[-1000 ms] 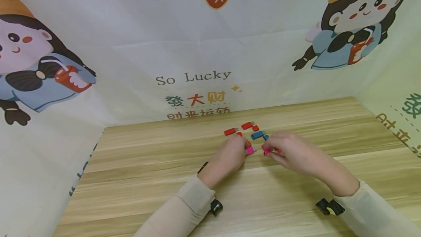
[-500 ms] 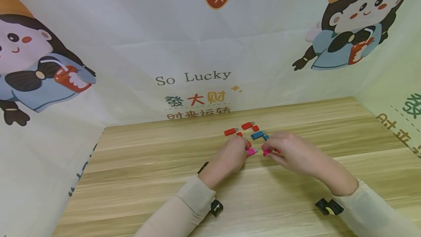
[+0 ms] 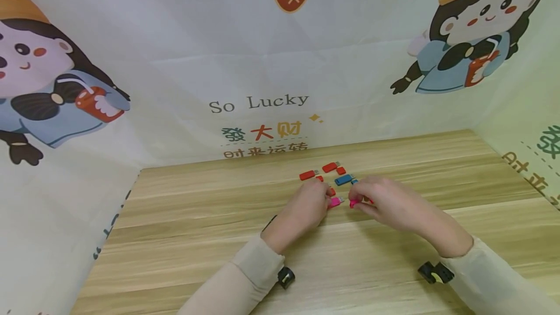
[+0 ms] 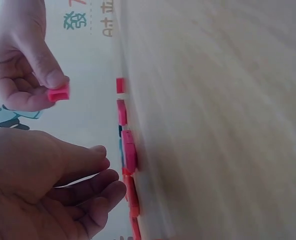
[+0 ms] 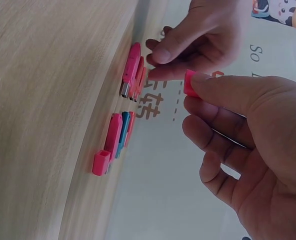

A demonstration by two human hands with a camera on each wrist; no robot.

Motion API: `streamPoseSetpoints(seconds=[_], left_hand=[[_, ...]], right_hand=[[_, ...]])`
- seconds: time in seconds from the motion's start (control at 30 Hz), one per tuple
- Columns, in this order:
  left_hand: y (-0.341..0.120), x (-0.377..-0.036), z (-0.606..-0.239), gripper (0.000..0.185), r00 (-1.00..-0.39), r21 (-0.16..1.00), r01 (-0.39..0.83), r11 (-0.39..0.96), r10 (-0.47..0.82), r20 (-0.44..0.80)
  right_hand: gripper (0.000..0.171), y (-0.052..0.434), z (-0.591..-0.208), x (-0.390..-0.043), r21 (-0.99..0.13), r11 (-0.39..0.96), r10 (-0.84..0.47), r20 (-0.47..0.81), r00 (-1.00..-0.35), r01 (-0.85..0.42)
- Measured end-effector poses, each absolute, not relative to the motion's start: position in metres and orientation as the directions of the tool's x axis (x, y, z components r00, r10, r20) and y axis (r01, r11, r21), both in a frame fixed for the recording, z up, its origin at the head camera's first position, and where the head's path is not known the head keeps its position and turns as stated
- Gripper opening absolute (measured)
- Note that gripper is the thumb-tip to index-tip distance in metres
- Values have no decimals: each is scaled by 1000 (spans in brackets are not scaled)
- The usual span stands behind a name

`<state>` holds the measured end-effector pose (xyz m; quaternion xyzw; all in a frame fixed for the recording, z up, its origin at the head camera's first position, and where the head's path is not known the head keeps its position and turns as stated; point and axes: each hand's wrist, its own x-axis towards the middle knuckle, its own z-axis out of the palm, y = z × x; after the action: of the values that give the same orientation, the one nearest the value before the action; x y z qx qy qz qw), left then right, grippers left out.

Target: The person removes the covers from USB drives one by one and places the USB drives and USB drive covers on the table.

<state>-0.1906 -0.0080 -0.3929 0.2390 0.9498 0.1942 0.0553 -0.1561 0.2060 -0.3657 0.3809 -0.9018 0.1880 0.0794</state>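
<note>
Between thumb and index finger, my right hand [image 3: 393, 205] pinches a small pink USB stick cap [image 5: 189, 83], its other fingers loosely curled. My left hand [image 3: 306, 203] hovers low over the table with fingers relaxed; in the left wrist view there is nothing between its thumb and fingers. Just by those fingertips lies an uncapped pink USB stick [image 3: 335, 201], its metal plug facing right. A second pink USB stick [image 5: 114, 131] lies with a loose pink cap [image 5: 101, 162] at its plug end, mostly hidden behind my right hand in the head view.
Behind the hands lie uncapped red USB sticks [image 3: 330, 167], a blue USB stick [image 3: 343, 180] and loose caps, including a red cap [image 3: 341, 171]. A printed cloth [image 3: 258, 62] walls off the back and sides of the wooden table [image 3: 210, 198].
The pink USB stick by my left fingertips sits slightly further right than a second ago. Both hands stay almost in place, the cap still in my right fingers.
</note>
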Motion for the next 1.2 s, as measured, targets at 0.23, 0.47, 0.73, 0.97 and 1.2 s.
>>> streamPoseSetpoints(seconds=[0.23, 0.47, 0.73, 0.97, 1.2], left_hand=[[-13, -184, -386, 19, -884, 340, 449, 827, 467, 29], [-23, -178, -386, 25, -863, 261, 504, 823, 490, 122], [-39, -170, -384, 40, -865, 234, 500, 834, 471, 171], [-56, -162, -383, 48, -872, 247, 483, 840, 436, 222], [-72, -155, -383, 49, -866, 235, 484, 843, 425, 263]], right_hand=[[16, 204, -367, -160, -290, 638, -658, 275, -701, -713], [15, 203, -370, -164, -298, 625, -670, 269, -691, -722], [16, 201, -373, -170, -285, 627, -685, 244, -687, -725], [13, 200, -376, -175, -266, 629, -697, 226, -681, -731], [13, 197, -379, -180, -265, 623, -711, 201, -674, -736]])
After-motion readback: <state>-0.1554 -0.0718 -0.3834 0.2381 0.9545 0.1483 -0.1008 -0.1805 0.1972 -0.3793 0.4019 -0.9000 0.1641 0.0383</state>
